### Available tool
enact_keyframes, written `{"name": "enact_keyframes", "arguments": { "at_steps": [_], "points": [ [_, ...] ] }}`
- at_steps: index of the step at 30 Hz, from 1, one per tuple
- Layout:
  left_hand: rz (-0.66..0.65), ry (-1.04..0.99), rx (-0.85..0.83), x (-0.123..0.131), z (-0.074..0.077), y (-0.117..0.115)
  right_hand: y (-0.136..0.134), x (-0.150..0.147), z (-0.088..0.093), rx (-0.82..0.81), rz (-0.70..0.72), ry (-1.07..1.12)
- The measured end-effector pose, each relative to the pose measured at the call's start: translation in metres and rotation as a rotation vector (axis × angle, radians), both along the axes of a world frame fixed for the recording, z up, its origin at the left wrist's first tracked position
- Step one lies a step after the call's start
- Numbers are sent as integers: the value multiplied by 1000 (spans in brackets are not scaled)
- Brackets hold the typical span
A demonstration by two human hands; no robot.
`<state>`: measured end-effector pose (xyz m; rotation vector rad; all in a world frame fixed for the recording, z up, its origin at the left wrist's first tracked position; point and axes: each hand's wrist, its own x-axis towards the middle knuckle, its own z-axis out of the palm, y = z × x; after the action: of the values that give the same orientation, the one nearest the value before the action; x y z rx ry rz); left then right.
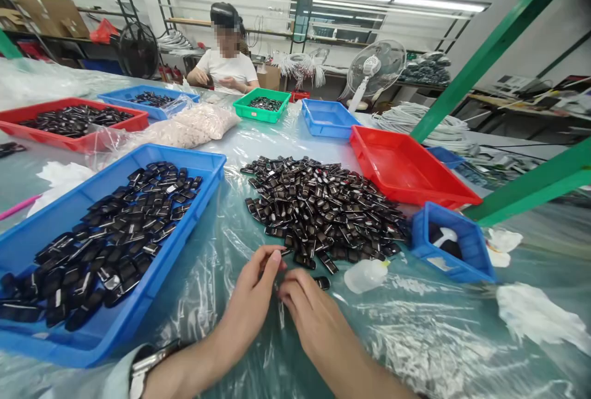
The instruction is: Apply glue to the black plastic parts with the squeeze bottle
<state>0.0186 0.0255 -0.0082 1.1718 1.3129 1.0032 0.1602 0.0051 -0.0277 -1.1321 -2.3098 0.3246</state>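
A person's left hand [253, 285], wearing a metal-banded wristwatch [138, 374], is facing the right hand [311, 303] over a plastic-covered surface [198, 291]. The fingers of both hands are bending inward, the left thumb and forefinger nearly meeting; what, if anything, they are grasping cannot be told. A single black piece [322, 282] is lying just beside the right hand, and a translucent squeeze bottle [367, 276] is lying on its side farther right, with crumpled white tissue [540, 316] spreading near the edge. At left, a large blue tray [184, 157] is holding many black pieces, while directly beyond the hands a broad pile of black pieces [318, 208] is covering the middle of the surface. A small blue bin [455, 270] is standing at the pile's right, and a red tray [401, 165] is sitting behind it. Farther back, a bag of pale contents [198, 125] is slumping near a green tray [258, 114] of dark pieces. Across the surface, a co-worker in a white shirt [231, 68] is sitting with both hands raised.
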Motion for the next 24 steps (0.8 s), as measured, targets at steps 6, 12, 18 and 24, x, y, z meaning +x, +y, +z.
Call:
{"name": "enact_keyframes", "arguments": {
  "at_steps": [6,12,18,24],
  "points": [
    [-82,-4,44,-10,-3,-9,-4,21,13,-311,-70,281],
    [-192,19,8,-15,-5,-14,-5,26,18,-682,-151,611],
    [-322,36,-13,-16,-9,-19,-4,36,26,-957,-159,882],
    [-373,29,-36,-18,-10,-20,-2,38,28,-1144,-142,1049]
  ]
}}
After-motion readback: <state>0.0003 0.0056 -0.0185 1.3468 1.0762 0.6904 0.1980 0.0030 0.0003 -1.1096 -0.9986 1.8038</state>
